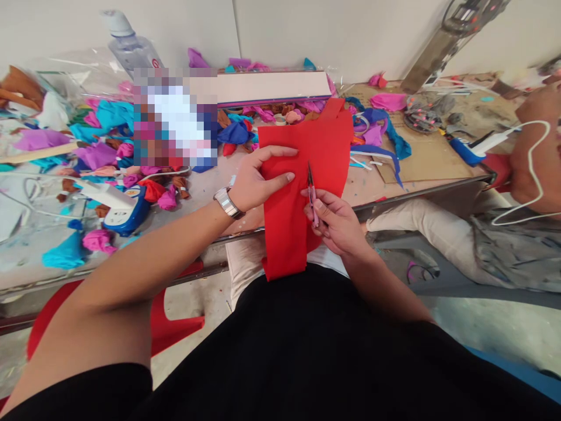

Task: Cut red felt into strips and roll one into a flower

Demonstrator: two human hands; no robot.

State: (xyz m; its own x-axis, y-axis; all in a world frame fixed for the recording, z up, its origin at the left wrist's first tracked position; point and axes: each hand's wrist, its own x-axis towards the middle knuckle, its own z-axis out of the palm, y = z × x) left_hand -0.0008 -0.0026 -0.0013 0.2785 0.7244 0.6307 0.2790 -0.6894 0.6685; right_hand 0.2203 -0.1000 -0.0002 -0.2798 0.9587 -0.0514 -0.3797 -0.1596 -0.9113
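A large piece of red cloth hangs over the table's front edge and down to my lap. My left hand, with a metal watch at its wrist, lies on the cloth's left side with thumb and index finger stretched out and apart; its other fingers are hardly visible. In my right hand is a small pair of scissors with pinkish handles, gripped in closed fingers. The blades point away from me and meet the cloth near its middle, along a line where it is parted or folded; I cannot tell which.
Knotted cloth scraps in many colours cover the table's left side. Around them are a bottle, a blue-and-white power strip and a long pale board. A co-worker's arm is at the right, near a white cable.
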